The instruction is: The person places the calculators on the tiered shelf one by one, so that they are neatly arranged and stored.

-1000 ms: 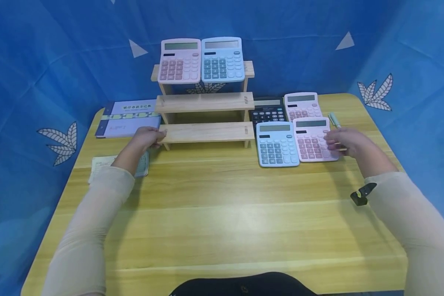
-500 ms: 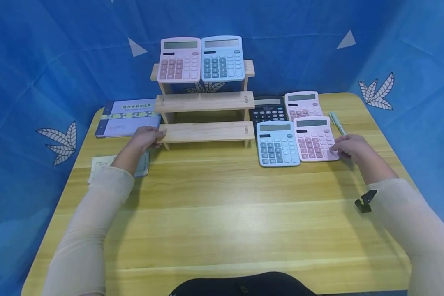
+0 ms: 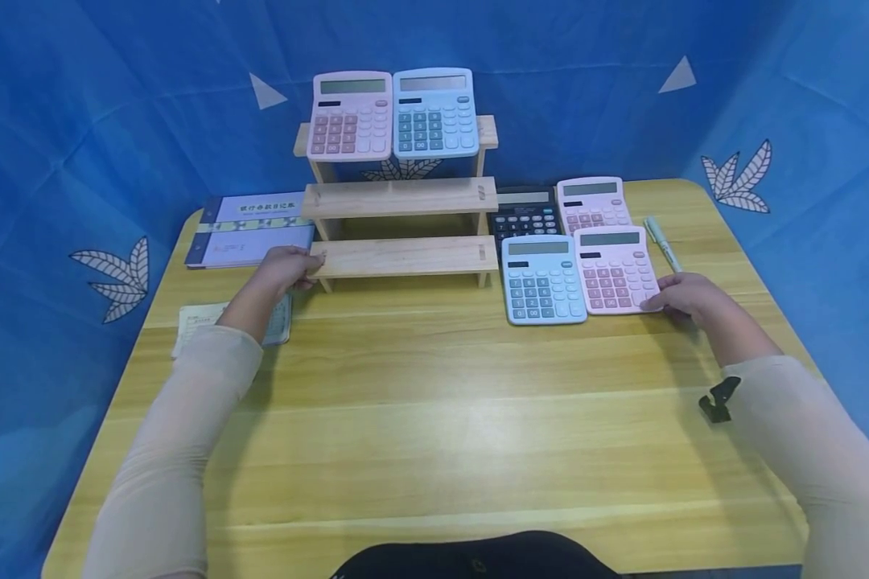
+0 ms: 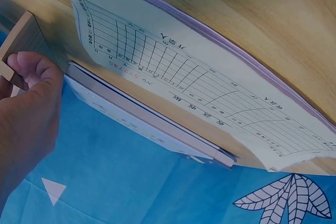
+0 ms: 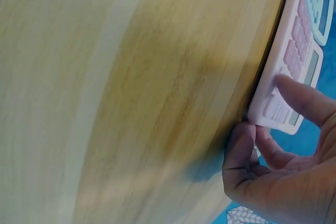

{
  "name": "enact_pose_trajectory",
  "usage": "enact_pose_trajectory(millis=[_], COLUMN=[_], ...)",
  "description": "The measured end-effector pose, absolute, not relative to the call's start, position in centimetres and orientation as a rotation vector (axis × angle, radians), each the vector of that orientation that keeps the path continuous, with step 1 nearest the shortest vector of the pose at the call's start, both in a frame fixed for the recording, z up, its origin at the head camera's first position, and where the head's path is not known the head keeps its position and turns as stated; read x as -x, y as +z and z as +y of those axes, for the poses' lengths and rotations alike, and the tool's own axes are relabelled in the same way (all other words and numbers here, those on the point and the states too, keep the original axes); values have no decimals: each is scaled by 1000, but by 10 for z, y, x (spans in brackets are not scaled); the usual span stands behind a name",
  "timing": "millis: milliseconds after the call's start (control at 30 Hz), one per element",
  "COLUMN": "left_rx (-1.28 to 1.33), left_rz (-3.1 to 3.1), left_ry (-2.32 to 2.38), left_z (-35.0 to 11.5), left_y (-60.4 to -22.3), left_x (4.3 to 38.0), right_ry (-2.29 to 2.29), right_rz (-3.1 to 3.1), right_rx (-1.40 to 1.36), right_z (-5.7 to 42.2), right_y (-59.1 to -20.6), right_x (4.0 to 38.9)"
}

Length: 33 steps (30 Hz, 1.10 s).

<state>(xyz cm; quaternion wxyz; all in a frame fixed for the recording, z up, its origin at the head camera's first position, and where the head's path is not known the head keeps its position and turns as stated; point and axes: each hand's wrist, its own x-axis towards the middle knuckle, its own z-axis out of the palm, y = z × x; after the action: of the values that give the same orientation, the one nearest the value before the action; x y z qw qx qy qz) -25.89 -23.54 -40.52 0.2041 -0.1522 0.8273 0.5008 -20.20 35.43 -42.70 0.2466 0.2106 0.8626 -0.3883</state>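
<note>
My left hand (image 3: 287,268) grips the left end of the bottom step of a three-tier wooden rack (image 3: 405,257); in the left wrist view the thumb and fingers pinch the board's end (image 4: 24,35). At the right, my right hand (image 3: 688,294) pinches the lower right corner of a pink calculator (image 3: 613,269). In the right wrist view its thumb lies on the keys and its fingers curl at the calculator's edge. A light blue calculator (image 3: 543,281) lies against that one's left side. On the rack's top step lean another pink calculator (image 3: 351,117) and another blue calculator (image 3: 435,112).
Behind the front pair lie a black calculator (image 3: 527,213) and a further pink calculator (image 3: 592,201). A pale green pen (image 3: 662,243) is beside my right hand. To the left are a purple account book (image 3: 253,229) and a receipt pad (image 3: 199,322). Blue cloth surrounds the table (image 3: 434,450).
My right hand has come down from above the pink calculator's right side to its lower right corner, thumb now on it. The left hand keeps its grip on the rack.
</note>
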Motion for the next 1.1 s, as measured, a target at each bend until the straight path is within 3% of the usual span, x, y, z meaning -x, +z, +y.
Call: enact_pose_trajectory(millis=[533, 1100], left_rx=[406, 394], left_rz=[2306, 2304], left_ry=[1395, 1394], left_z=[-235, -235], left_y=[-403, -404], left_x=[257, 258], right_ry=[-917, -1344], right_rz=[2344, 2082], right_rx=[-431, -439], right_z=[355, 369], right_y=[-418, -410], right_x=[197, 197])
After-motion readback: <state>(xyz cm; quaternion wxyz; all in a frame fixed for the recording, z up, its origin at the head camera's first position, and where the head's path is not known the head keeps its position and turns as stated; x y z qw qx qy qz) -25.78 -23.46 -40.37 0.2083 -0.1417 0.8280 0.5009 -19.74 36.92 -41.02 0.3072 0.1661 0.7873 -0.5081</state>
